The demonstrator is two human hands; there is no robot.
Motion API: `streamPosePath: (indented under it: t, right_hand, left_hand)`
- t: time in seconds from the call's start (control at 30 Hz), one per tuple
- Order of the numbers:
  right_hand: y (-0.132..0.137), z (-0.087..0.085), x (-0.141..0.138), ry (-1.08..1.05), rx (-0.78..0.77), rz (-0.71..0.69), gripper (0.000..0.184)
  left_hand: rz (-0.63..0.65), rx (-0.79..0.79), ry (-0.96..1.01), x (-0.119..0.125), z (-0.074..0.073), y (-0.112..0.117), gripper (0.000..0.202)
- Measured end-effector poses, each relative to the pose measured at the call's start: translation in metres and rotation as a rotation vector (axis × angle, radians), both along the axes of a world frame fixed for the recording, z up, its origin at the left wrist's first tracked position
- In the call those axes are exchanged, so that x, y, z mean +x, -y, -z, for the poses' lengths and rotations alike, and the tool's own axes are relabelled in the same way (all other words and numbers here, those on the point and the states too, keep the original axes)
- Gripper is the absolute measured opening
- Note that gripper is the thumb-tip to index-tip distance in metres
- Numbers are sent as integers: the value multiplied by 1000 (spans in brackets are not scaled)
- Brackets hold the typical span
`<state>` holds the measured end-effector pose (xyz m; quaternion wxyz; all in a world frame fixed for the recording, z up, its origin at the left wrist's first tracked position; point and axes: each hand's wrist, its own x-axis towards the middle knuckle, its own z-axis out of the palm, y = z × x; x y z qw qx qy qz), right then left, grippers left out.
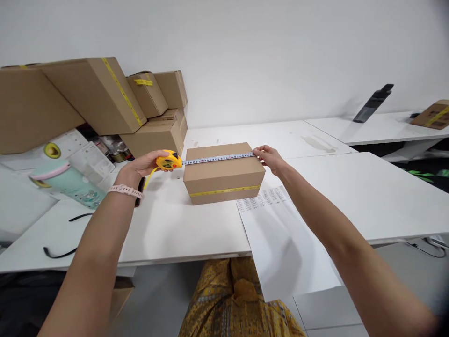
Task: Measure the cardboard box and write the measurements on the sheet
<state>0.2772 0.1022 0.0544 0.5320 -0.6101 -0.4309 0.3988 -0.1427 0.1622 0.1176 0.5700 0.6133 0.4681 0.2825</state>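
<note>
A small cardboard box (224,180) with a yellow tape band sits on the white table (182,229). My left hand (140,167) grips a yellow tape measure (169,162) just left of the box's top edge. The measure's blade (217,159) runs across the box top to its right corner. There my right hand (268,158) pinches the blade's end against the box.
Several stacked cardboard boxes (105,93) stand at the back left, with a mint green bottle (66,183) lying in front of them. A printed sheet (280,234) hangs over the table's front edge at right. Another box (433,114) and a dark device (373,103) rest on the far right table.
</note>
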Motion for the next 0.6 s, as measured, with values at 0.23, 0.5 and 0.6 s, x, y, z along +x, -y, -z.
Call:
streamPosePath:
  t: [0.23,0.5,0.6]
  right_hand:
    - [0,-5,-5,133,-116,9,23]
    - [-2,-17,1,368,-156,-62,32]
    - [-4,-19,2,413,-152,-62,32]
  left_hand:
    - [50,1,42,5,7,-9,51]
    - [98,-21,34,-3,11,-17,52]
    - [85,-35,17,-5,8,-19,52]
